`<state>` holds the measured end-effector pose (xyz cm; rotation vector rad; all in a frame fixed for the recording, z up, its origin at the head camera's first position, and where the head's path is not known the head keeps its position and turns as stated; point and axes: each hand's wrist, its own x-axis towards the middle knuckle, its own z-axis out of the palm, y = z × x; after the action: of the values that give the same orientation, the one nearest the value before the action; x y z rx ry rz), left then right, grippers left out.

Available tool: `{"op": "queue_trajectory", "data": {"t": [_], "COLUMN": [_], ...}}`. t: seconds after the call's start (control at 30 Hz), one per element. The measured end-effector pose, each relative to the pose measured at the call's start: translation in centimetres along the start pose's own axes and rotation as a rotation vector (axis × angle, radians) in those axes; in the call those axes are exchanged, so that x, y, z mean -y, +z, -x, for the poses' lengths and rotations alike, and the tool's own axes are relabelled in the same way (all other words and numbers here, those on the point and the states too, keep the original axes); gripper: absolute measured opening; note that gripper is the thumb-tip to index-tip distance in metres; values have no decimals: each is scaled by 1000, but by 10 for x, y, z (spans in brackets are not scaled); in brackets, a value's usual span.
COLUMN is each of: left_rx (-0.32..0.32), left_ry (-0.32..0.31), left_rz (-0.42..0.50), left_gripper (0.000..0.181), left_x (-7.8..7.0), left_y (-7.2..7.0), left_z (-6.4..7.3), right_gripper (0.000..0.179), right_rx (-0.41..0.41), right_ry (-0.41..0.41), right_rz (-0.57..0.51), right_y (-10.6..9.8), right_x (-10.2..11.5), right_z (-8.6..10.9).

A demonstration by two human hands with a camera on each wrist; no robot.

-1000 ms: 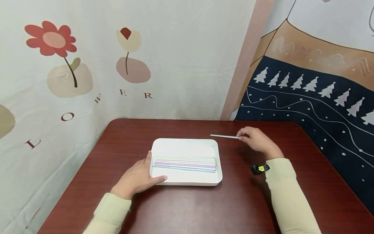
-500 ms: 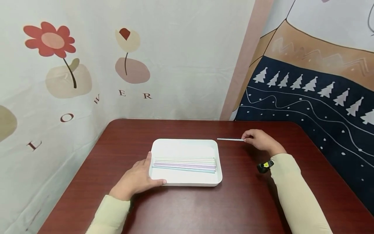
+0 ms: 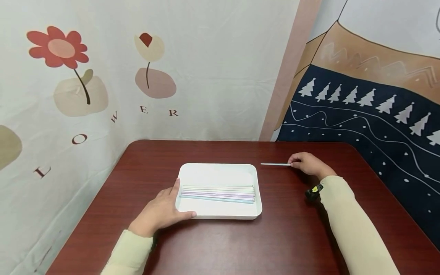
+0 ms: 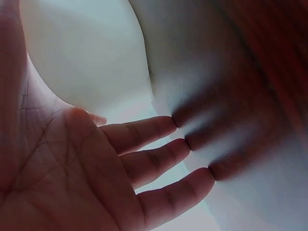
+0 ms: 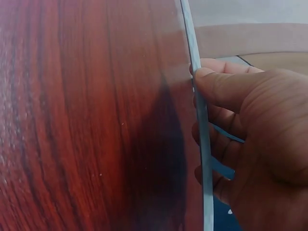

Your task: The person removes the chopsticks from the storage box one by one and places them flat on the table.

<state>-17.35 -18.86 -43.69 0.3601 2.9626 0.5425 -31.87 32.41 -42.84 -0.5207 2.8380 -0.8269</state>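
Observation:
A white tray [image 3: 216, 172] sits on the table, with several thin pastel straws [image 3: 217, 194] lying side by side inside it. My left hand [image 3: 160, 210] rests at the tray's front left corner, fingers along its left side and thumb by the front edge. In the left wrist view, the straight fingers [image 4: 151, 163] touch a smooth pale surface. Right of the tray, my right hand [image 3: 308, 164] pinches one end of a pale blue straw [image 3: 275, 164] between thumb and fingers. In the right wrist view, the straw [image 5: 204, 144] runs past the fingertips, close above the tabletop.
The dark red wooden table [image 3: 233, 248] extends around the tray. A white cloth with printed flowers [image 3: 220, 76] hangs behind it. To the right hangs a navy cloth with white trees [image 3: 357, 122]. A black band [image 3: 313, 192] is on my right wrist.
My right hand has moved a little right and slightly nearer with the straw, which has come to lie more level. My left hand and the tray have barely shifted.

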Motion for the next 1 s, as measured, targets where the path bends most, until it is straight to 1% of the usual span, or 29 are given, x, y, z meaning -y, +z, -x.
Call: {"op": "queue_trajectory", "data": {"t": [0.13, 0.37, 0.53, 0.7, 1.0], "left_rx": [3, -8, -9, -1, -12], "left_ry": [-5, 9, 12, 19, 10], "left_rz": [2, 23, 30, 38, 35], "left_gripper": [132, 133, 133, 133, 131], "left_x": [0, 6, 10, 10, 11], "left_y": [0, -1, -2, -4, -3], "left_z": [0, 0, 0, 1, 2], "right_gripper": [10, 11, 11, 11, 12], "right_rx": [-4, 9, 27, 32, 19], "right_ry": [-14, 8, 16, 12, 1], "right_rz": [5, -1, -8, -4, 7], "right_y": [0, 3, 3, 5, 12], "right_x": [-3, -8, -5, -3, -3], "right_z": [-2, -8, -12, -16, -19]}}
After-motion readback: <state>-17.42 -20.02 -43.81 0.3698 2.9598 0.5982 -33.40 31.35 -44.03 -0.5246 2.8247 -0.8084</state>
